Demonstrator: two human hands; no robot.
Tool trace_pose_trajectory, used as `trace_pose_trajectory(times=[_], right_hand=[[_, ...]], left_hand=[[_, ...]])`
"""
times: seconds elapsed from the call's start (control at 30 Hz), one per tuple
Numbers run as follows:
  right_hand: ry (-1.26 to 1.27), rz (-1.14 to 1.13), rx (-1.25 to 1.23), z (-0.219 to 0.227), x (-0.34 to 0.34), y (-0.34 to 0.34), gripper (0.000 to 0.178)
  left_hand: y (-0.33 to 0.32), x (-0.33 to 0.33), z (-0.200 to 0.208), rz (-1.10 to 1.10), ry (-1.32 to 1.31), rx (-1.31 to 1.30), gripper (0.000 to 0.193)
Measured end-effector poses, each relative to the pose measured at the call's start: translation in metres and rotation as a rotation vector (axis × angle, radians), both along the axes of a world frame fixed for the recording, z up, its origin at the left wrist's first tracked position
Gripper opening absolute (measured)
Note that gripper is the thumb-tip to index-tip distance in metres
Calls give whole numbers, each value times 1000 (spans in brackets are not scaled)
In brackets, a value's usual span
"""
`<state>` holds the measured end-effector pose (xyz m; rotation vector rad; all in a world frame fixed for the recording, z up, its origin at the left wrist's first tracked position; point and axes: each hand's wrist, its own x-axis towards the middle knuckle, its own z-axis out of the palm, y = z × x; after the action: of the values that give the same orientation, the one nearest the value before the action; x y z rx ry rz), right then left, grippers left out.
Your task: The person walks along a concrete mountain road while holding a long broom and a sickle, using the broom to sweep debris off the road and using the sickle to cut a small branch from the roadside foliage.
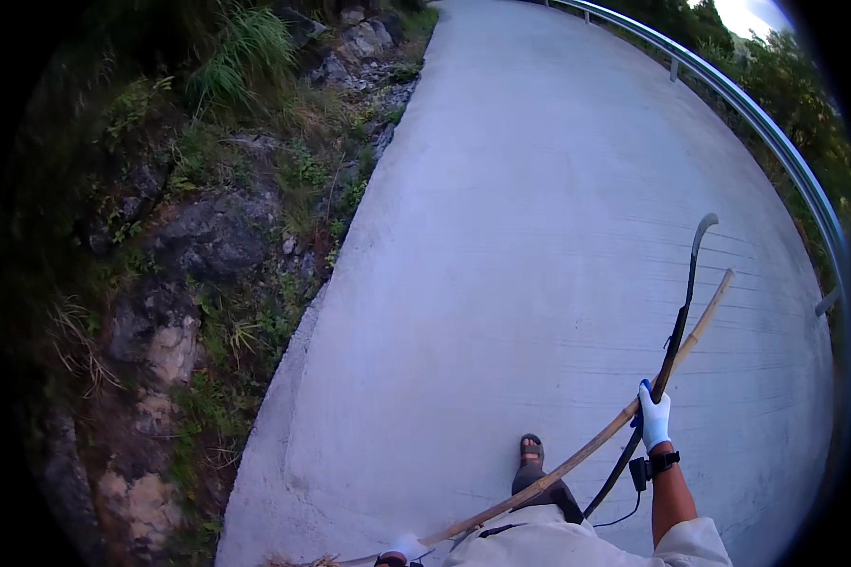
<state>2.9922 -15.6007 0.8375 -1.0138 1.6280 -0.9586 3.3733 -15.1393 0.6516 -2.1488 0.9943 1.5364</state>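
Note:
My right hand (654, 420), in a white and blue glove, is wrapped round the dark handle of a long-handled sickle (692, 274). Its slim blade points up and away, with a hooked tip. A tan, jointed bamboo pole (539, 486) slants from the lower left to the upper right and crosses close by this hand; whether the fingers grip it too, I cannot tell. At the bottom edge my left hand (407, 546), gloved in white, is closed round the pole's lower part. Its fingers show only partly.
A pale concrete road (463, 236) runs ahead. On the left rises a rocky bank (213, 236) with grass and weeds; on the right a metal guardrail (775, 137) curves along the edge. My sandalled foot (531, 449) is on the road. A black band (666, 461) with a cable circles my right wrist.

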Motion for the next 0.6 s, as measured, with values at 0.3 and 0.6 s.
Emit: trace_pose_trajectory(times=[0.3,0.6], right_hand=[[-43,332,-93,51,127,-154,25],[-29,440,-168,70,218,-179,26]], left_hand=[[-102,-16,74,381,69,-50,52],[-121,30,-41,292,183,-44,70]])
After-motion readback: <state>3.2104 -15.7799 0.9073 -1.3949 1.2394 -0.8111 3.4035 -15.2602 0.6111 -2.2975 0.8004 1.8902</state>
